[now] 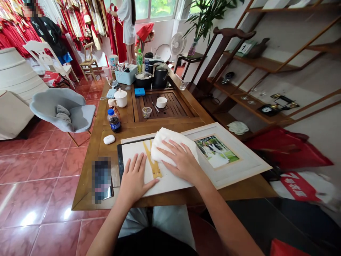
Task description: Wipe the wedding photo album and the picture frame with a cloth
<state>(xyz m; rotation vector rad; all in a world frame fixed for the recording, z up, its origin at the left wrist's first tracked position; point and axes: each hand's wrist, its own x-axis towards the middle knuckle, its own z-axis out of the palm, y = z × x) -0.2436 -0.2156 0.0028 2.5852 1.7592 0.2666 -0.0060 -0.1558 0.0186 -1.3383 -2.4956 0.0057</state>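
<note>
A white board (170, 181) with a dark edge on its left lies near the table's front. My left hand (135, 177) rests flat on its left part, fingers out and thumb spread. On a thick folded white cloth (162, 137), my right hand (183, 160) lies with its fingers apart. Between my hands, partly covered by the cloth, is a flat yellow forked piece (156, 170) with small marks near its lower end. To the right, a pale picture frame (250, 163) holds a wedding photo (215, 149); its left side lies close to the board and cloth.
A phone (102, 181), white earbud case (109, 139) and cola bottle (114, 121) stand along the left side of the wooden table (87, 181). Behind are a slatted tea tray (176, 106), white cup (161, 102) and black kettle (160, 76). Two people stand beyond.
</note>
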